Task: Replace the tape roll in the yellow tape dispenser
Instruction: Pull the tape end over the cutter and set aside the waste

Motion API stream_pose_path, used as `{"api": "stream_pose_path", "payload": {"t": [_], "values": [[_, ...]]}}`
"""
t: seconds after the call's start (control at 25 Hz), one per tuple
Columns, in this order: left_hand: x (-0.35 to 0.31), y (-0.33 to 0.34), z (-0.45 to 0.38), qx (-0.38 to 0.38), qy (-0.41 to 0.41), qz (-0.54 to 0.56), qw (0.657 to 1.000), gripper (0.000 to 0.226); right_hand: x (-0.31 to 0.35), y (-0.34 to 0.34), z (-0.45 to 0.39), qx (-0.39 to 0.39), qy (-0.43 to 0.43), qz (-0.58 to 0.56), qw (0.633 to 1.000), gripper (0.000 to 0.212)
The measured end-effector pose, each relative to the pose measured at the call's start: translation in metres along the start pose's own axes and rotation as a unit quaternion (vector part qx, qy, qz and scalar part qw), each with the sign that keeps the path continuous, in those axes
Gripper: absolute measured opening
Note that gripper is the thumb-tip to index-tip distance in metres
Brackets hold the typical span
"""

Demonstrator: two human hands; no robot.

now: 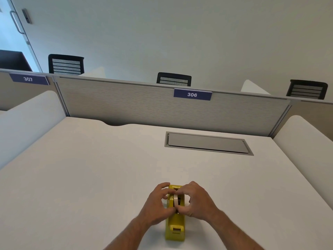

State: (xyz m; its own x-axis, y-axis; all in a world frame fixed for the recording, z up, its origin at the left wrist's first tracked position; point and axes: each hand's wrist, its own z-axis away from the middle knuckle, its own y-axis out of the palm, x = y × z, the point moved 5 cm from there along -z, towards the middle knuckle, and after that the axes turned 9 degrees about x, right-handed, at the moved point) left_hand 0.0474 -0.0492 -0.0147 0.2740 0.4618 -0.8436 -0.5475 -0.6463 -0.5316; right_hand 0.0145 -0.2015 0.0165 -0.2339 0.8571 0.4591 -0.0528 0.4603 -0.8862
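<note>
The yellow tape dispenser [175, 226] stands on the white desk [90, 177] near its front edge, cutter end toward me. A pale tape roll [175, 200] sits upright in the dispenser's cradle, mostly hidden by fingers. My left hand [158, 204] is at the dispenser's left side, fingers curled on the roll. My right hand [195, 201] is at the right side, thumb and fingers pinching the roll's edge. Both hands meet over the cradle.
A grey cable hatch [207, 143] is set into the desk at the back right. A grey partition [144, 103] labelled 306 closes the far edge, with white side dividers [306, 141] left and right. Black chairs [173, 79] stand beyond.
</note>
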Motion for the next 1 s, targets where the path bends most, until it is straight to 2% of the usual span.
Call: {"api": "stream_pose_path", "payload": {"t": [0.44,0.72,1.0], "values": [[-0.0016,0.0006,0.0001,-0.01,-0.008,-0.008,1.0,0.047,-0.0032,-0.0007,-0.0015,-0.02,0.013,-0.048,0.999,0.02],[-0.0012,0.0007,-0.0005,-0.006,-0.015,-0.012,1.0,0.048,-0.0012,-0.0003,-0.0044,0.002,0.002,0.0,1.0,0.036],[-0.0011,0.0012,-0.0013,-0.012,-0.02,-0.009,1.0,0.044,-0.0021,0.0004,-0.0086,-0.002,-0.001,-0.024,1.0,0.015]]}}
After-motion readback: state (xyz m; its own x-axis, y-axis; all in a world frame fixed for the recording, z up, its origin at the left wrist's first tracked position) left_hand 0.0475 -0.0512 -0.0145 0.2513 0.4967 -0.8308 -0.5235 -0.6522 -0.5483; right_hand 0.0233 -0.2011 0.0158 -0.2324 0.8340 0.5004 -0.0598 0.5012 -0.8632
